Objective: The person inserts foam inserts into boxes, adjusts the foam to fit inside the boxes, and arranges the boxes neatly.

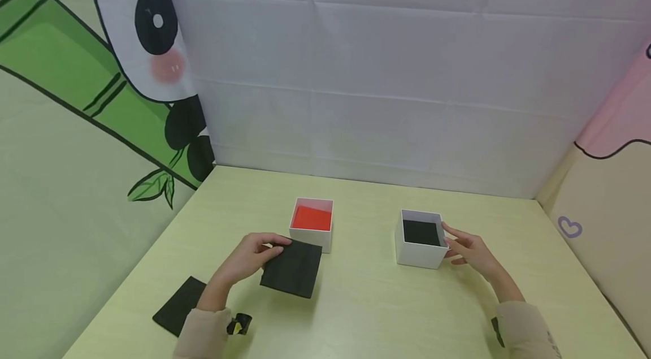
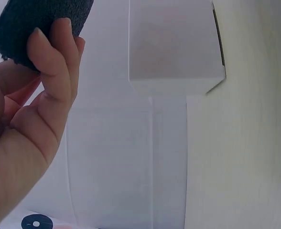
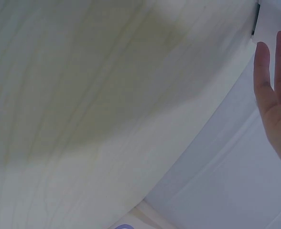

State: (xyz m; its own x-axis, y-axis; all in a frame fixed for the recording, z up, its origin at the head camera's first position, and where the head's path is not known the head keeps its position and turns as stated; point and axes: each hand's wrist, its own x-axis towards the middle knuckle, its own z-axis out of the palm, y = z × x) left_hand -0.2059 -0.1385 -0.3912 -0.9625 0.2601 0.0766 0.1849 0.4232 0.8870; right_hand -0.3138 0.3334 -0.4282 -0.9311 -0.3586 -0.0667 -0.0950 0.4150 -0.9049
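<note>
A black square pad (image 1: 292, 268), rough-textured in the left wrist view, is pinched by its upper left corner in my left hand (image 1: 247, 260). The pad hangs tilted over the table, in front of a white open-topped box (image 1: 311, 241) with a red piece (image 1: 311, 219) inside. To the right, a second white box (image 1: 420, 256) holds a black piece (image 1: 421, 233). My right hand (image 1: 473, 251) is at that box's right wall, fingers extended; whether all of them touch it cannot be told. The right wrist view catches the right hand (image 3: 279, 105) only partly.
Another black square pad (image 1: 180, 305) lies on the pale wooden table (image 1: 366, 302) at the left, partly covered by my left forearm. A white cloth (image 1: 381, 76) hangs behind the table's back edge. Printed panels (image 1: 61, 189) stand at the sides.
</note>
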